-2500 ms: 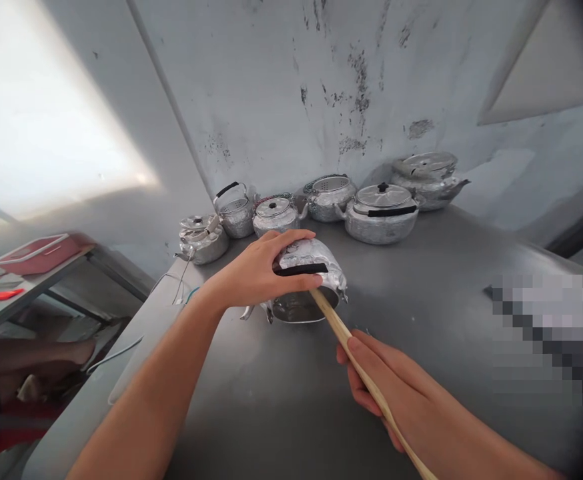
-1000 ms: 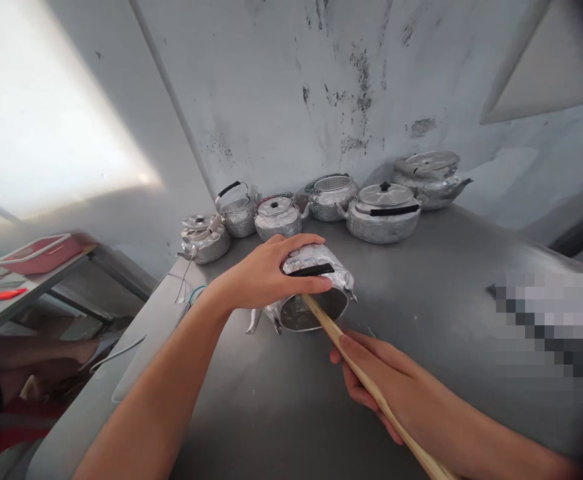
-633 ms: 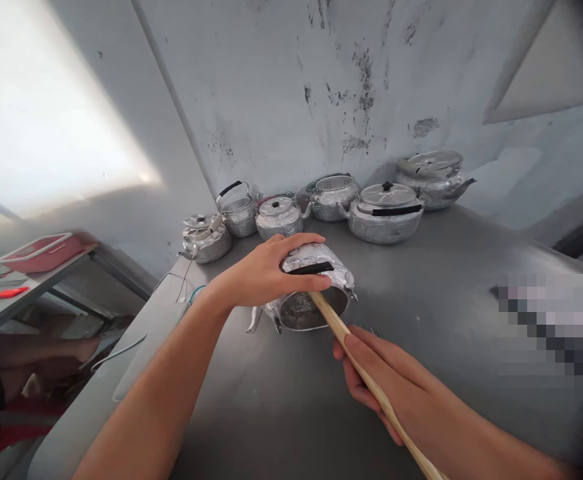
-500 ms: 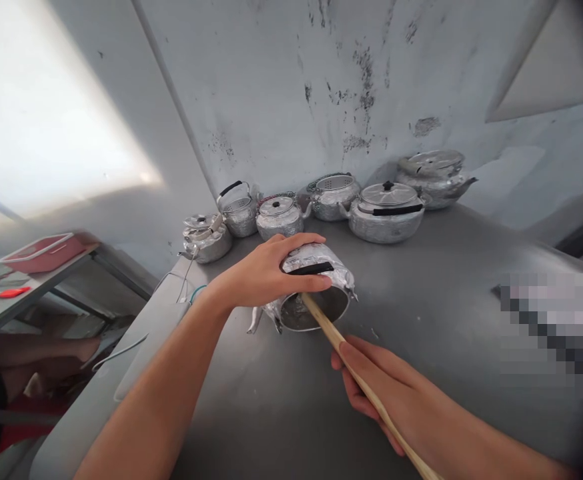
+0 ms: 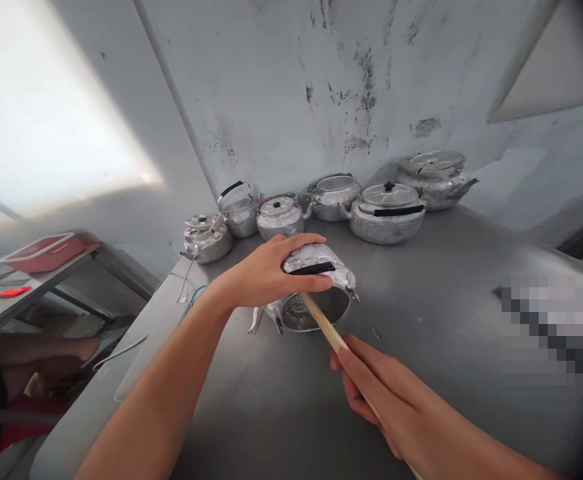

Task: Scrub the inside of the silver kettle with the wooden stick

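A dented silver metal kettle point(image 5: 342, 272) lies tipped on its side on the grey table point(image 5: 261, 413), its round opening toward me. My left hand point(image 5: 271, 270) grips it from above, thumb and fingers on either side of its black handle grip point(image 5: 314, 269). The spout points down to the left. In my right hand point(image 5: 371, 380) is a wooden stick point(image 5: 324, 320), the fingers wrapped round it. The stick's far end reaches inside the kettle's opening, where its tip is hidden.
Several silver kettles, among them a lidded one point(image 5: 386, 223), stand along the stained wall point(image 5: 281, 100). A cable point(image 5: 121, 350) runs over the left edge. A pink basket point(image 5: 46, 253) rests on another table at left, with a person's leg point(image 5: 36, 353) below. A blurred patch point(image 5: 556, 327) covers something at right.
The wooden stick and my right hand have shifted slightly, the stick now at a somewhat steeper angle inside the opening. The left hand and kettle stay practically still.
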`<action>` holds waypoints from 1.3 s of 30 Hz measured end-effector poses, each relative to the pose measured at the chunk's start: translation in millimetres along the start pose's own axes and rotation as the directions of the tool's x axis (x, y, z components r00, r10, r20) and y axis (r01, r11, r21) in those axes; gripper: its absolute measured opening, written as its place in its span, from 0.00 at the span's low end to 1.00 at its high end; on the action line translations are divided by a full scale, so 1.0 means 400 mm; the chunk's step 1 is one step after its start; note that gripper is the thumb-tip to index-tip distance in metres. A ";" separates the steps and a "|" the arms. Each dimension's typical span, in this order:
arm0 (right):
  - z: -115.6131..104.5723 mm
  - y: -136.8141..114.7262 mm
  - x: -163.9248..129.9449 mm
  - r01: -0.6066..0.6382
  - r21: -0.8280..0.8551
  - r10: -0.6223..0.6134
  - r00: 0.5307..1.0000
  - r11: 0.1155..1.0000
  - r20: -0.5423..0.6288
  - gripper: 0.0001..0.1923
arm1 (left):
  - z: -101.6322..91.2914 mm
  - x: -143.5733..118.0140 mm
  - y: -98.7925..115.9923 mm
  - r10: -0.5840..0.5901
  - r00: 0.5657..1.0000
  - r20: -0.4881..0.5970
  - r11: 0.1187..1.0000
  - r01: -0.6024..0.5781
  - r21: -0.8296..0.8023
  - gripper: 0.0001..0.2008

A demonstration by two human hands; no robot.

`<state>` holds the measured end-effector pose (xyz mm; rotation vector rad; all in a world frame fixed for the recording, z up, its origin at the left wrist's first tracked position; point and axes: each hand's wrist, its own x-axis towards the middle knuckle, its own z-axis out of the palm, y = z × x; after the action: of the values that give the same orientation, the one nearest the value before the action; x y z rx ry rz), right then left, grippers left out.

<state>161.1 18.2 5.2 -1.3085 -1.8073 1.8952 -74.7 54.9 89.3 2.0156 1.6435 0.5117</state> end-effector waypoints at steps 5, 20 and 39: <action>-0.003 -0.004 0.009 -0.006 0.002 0.006 1.000 1.000 0.012 0.21 | -0.001 -0.002 0.000 -0.007 1.000 -0.001 1.000 0.007 0.000 0.38; -0.008 0.004 0.011 -0.048 0.025 0.047 0.998 0.999 0.048 0.20 | -0.002 0.000 -0.004 0.012 1.000 -0.005 1.000 -0.012 -0.002 0.39; -0.008 -0.019 0.008 -0.058 0.043 0.056 0.998 0.997 0.037 0.17 | -0.001 0.000 0.000 0.003 1.000 -0.008 1.000 -0.003 0.016 0.39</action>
<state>158.2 24.2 10.8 -1.3334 -1.7525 1.9880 -75.0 55.0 89.4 2.0299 1.6546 0.5105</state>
